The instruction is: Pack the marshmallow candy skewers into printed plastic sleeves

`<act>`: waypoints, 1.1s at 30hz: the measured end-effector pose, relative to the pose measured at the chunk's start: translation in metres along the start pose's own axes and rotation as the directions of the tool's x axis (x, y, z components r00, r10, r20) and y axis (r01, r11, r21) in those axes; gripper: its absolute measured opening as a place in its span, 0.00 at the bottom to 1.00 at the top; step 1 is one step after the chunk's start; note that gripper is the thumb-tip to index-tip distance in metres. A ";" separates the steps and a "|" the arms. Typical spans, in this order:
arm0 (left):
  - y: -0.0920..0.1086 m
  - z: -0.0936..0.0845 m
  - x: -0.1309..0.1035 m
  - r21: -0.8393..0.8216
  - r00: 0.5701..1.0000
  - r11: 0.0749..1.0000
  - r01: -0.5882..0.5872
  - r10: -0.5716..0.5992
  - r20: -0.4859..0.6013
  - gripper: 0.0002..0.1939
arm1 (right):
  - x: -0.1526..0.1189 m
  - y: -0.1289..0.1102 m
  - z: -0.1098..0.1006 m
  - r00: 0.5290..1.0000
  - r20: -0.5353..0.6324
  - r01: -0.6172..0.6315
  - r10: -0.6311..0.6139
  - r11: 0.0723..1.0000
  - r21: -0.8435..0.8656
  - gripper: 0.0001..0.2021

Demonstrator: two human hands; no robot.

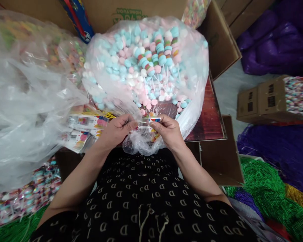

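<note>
Left hand (120, 129) and right hand (168, 130) pinch a clear printed packet (143, 125); at 12 o'clock, candy skewers (162, 60) lie on pastel candies (122, 69).

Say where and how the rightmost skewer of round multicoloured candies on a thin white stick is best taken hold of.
Probably by the bare thin white stick, just below the multicoloured candy skewer's lowest pink candy, pinched from the wearer's side: it points that way and is exposed, while the candies sit close beside neighbouring skewers.
</note>
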State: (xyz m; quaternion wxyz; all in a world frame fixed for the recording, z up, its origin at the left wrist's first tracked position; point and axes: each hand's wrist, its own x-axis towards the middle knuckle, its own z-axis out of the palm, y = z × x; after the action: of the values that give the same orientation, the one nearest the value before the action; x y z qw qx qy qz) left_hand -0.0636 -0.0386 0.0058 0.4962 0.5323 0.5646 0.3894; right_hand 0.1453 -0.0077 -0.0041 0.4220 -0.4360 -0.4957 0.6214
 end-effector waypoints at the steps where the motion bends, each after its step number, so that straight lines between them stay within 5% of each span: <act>1: 0.001 0.002 -0.001 0.011 1.000 1.000 0.004 -0.003 -0.012 0.19 | -0.001 0.002 0.000 1.000 -0.019 0.004 -0.004 1.000 -0.013 0.25; 6: 0.008 0.011 -0.003 -0.053 0.998 0.997 0.058 -0.059 -0.013 0.21 | -0.001 0.006 0.002 0.999 -0.048 -0.024 0.023 0.999 -0.022 0.30; 12: 0.013 0.012 -0.002 -0.085 0.994 0.991 0.106 -0.104 0.027 0.10 | 0.002 0.010 0.004 0.996 -0.056 -0.064 0.068 0.995 0.078 0.25; 17: 0.005 0.012 -0.004 -0.162 0.993 0.979 0.120 -0.122 -0.001 0.18 | 0.003 0.014 0.003 0.995 -0.086 -0.049 0.050 0.999 0.015 0.28; 24: 0.011 0.012 -0.002 -0.058 0.995 0.995 0.086 -0.089 -0.043 0.22 | 0.011 0.007 0.006 0.997 -0.038 -0.058 0.062 0.994 0.092 0.23; 33: 0.014 0.006 -0.001 0.057 0.996 0.998 0.023 -0.019 -0.083 0.22 | 0.022 -0.006 0.010 0.999 -0.041 0.016 -0.017 1.000 -0.022 0.20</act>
State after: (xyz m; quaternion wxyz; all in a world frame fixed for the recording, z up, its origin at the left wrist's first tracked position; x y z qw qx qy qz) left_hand -0.0547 -0.0378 0.0182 0.4611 0.5239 0.6011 0.3893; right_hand 0.1301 0.0120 0.0004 0.4326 -0.4489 -0.4971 0.6035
